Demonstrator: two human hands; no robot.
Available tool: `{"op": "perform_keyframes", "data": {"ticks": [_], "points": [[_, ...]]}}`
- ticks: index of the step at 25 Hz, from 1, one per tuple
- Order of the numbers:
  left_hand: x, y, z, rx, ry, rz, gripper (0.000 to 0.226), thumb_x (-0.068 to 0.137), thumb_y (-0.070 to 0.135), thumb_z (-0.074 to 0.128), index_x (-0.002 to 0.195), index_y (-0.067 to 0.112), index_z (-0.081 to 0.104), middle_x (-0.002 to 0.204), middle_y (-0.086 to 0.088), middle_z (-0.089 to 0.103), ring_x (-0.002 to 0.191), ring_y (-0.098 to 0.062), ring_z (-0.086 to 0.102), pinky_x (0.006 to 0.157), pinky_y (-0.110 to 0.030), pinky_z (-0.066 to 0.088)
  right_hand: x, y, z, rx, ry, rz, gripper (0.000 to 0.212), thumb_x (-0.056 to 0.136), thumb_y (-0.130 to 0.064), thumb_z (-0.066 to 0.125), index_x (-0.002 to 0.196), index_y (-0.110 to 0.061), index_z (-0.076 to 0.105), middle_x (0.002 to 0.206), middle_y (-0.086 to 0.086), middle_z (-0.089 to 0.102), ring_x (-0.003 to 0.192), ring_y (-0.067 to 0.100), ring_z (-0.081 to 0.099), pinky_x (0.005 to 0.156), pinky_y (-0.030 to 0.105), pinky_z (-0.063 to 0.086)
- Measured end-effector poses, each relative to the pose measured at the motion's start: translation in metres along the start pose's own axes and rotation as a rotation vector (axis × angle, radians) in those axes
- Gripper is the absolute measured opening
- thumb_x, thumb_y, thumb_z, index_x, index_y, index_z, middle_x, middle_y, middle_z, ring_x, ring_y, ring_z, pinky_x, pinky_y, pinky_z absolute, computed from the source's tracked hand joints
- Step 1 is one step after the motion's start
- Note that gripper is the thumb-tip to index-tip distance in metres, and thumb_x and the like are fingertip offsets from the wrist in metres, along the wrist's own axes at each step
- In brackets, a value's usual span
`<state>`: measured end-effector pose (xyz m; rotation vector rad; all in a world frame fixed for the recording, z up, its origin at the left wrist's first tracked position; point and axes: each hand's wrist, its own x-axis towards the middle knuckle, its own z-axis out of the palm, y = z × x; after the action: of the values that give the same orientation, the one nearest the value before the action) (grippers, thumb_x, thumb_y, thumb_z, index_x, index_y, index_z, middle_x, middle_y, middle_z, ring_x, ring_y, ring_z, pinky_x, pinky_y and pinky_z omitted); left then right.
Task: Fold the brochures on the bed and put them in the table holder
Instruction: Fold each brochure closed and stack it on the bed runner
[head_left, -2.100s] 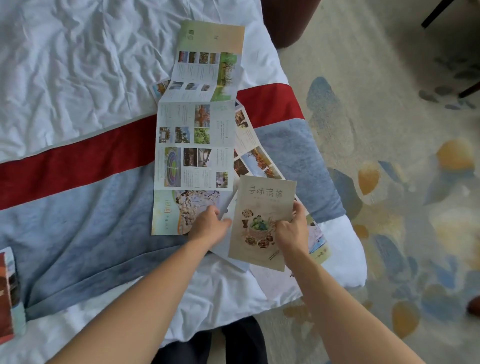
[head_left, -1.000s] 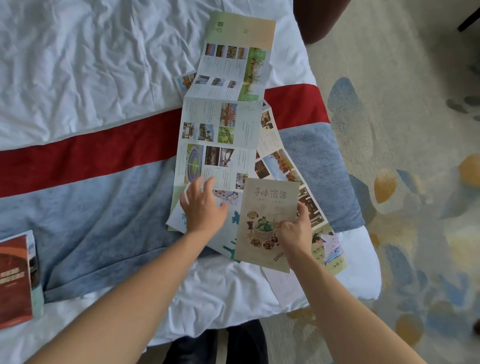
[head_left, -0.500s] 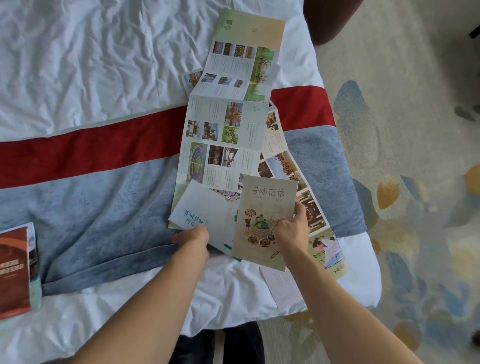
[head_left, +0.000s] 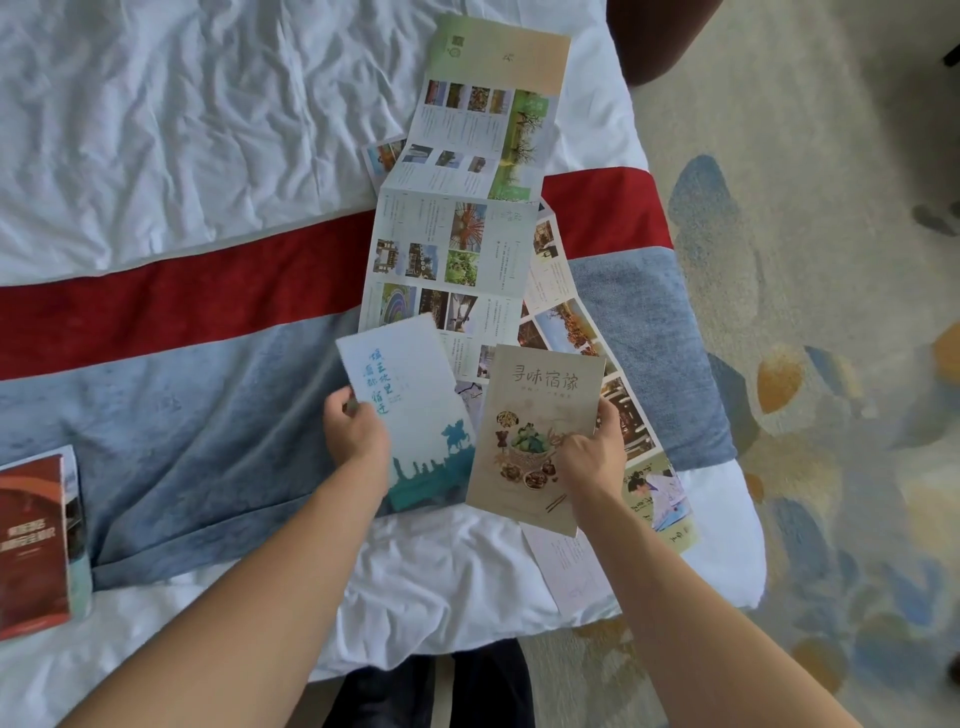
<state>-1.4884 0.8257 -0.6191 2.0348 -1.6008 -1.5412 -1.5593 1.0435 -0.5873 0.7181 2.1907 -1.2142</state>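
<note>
One red brochure (head_left: 34, 540) edge-cropped.

I see soft, even daylight over the whole view; no lamp and no hard glare are visible. The crumpled white cotton sheet (head_left: 182, 130) is the brightest area, and its folds carry only gentle grey shadows. The long unfolded paper brochure with small photos (head_left: 457, 244) is sharp enough to show pictures, but the small print is not readable. The wide lens bends the edges: the patterned beige carpet (head_left: 831, 364) looks soft and a little smeared at the right border.
</note>
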Motion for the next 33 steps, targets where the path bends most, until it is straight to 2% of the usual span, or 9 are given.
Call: {"op": "perform_keyframes", "data": {"ticks": [3, 6, 9, 11, 13, 17, 22, 28, 33], "points": [[0.014, 0.007, -0.003, 0.19, -0.164, 0.131, 0.034, 0.096, 0.018, 0.047, 0.123, 0.034, 0.06, 0.118, 0.004, 0.067, 0.096, -0.018, 0.066, 0.078, -0.04, 0.059, 0.001, 0.0, 0.001, 0.028, 0.016, -0.003, 0.068, 0.083, 0.008, 0.037, 0.132, -0.039, 0.045, 0.1, -0.023, 0.059, 0.086, 0.003, 0.06, 0.056, 0.029, 0.053], [0.018, 0.002, -0.004, 0.561, -0.232, 0.41, 0.05, 0.093, 0.028, 0.06, 0.141, 0.027, 0.047, 0.132, -0.005, 0.056, 0.114, -0.025, 0.057, 0.091, -0.045, 0.053, 0.001, 0.003, 0.003, 0.032, 0.025, 0.011, 0.07, 0.084, 0.008, 0.038, 0.136, -0.038, 0.044, 0.098, -0.024, 0.058, 0.085, 0.004, 0.061, 0.053, 0.027, 0.052], [0.001, -0.022, 0.0, 0.937, -0.311, 0.652, 0.105, 0.076, 0.057, 0.074, 0.156, 0.022, 0.016, 0.158, -0.012, 0.023, 0.144, -0.034, 0.023, 0.112, -0.055, 0.033, -0.001, 0.007, 0.007, 0.043, 0.028, 0.034, 0.071, 0.083, 0.008, 0.038, 0.137, -0.038, 0.043, 0.1, -0.022, 0.06, 0.085, 0.006, 0.063, 0.053, 0.028, 0.054], [-0.014, -0.043, 0.006, 1.112, -0.355, 0.655, 0.129, 0.065, 0.073, 0.072, 0.157, 0.024, -0.004, 0.165, -0.011, -0.006, 0.151, -0.035, -0.002, 0.114, -0.062, 0.021, -0.001, 0.008, 0.008, 0.047, 0.03, 0.043, 0.071, 0.083, 0.008, 0.038, 0.137, -0.038, 0.044, 0.104, -0.019, 0.063, 0.087, 0.007, 0.063, 0.057, 0.032, 0.057], [-0.021, -0.059, 0.011, 1.199, -0.346, 0.643, 0.139, 0.06, 0.082, 0.068, 0.155, 0.026, -0.016, 0.163, -0.012, -0.021, 0.15, -0.038, -0.013, 0.112, -0.068, 0.021, -0.002, 0.008, 0.009, 0.031, 0.028, 0.042, 0.07, 0.083, 0.007, 0.038, 0.136, -0.039, 0.043, 0.101, -0.022, 0.061, 0.086, 0.008, 0.064, 0.058, 0.034, 0.058], [-0.018, -0.064, 0.02, 1.247, -0.267, 0.687, 0.142, 0.057, 0.088, 0.061, 0.155, 0.021, -0.017, 0.162, -0.017, -0.023, 0.149, -0.042, -0.014, 0.108, -0.071, 0.023, 0.003, 0.012, 0.004, 0.002, 0.069, 0.032, 0.072, 0.083, 0.007, 0.039, 0.137, -0.041, 0.041, 0.097, -0.027, 0.057, 0.081, 0.005, 0.061, 0.058, 0.035, 0.058], [-0.015, -0.059, 0.026, 1.171, -0.262, 0.732, 0.133, 0.066, 0.07, 0.072, 0.156, 0.021, -0.012, 0.163, -0.017, -0.018, 0.149, -0.045, -0.004, 0.109, -0.067, 0.03, 0.007, 0.019, 0.001, 0.048, 0.095, 0.039, 0.071, 0.084, 0.009, 0.039, 0.137, -0.038, 0.043, 0.096, -0.027, 0.056, 0.082, 0.001, 0.06, 0.053, 0.025, 0.053], [-0.014, -0.039, 0.011, 0.941, -0.319, 0.694, 0.129, 0.061, 0.071, 0.07, 0.155, 0.033, -0.009, 0.165, -0.01, -0.008, 0.149, -0.039, 0.009, 0.11, -0.062, 0.027, 0.004, 0.007, 0.001, 0.207, 0.111, 0.074, 0.067, 0.082, 0.008, 0.04, 0.135, -0.032, 0.047, 0.11, -0.012, 0.065, 0.089, 0.007, 0.063, 0.053, 0.025, 0.052], [-0.014, -0.028, 0.008, 0.938, -0.29, 0.71, 0.129, 0.055, 0.076, 0.066, 0.155, 0.03, -0.001, 0.163, -0.009, 0.002, 0.144, -0.038, 0.02, 0.107, -0.063, 0.031, 0.005, -0.006, -0.002, 0.267, 0.105, 0.082, 0.066, 0.082, 0.01, 0.04, 0.137, -0.025, 0.048, 0.115, -0.005, 0.066, 0.09, 0.011, 0.064, 0.05, 0.024, 0.05]]}}
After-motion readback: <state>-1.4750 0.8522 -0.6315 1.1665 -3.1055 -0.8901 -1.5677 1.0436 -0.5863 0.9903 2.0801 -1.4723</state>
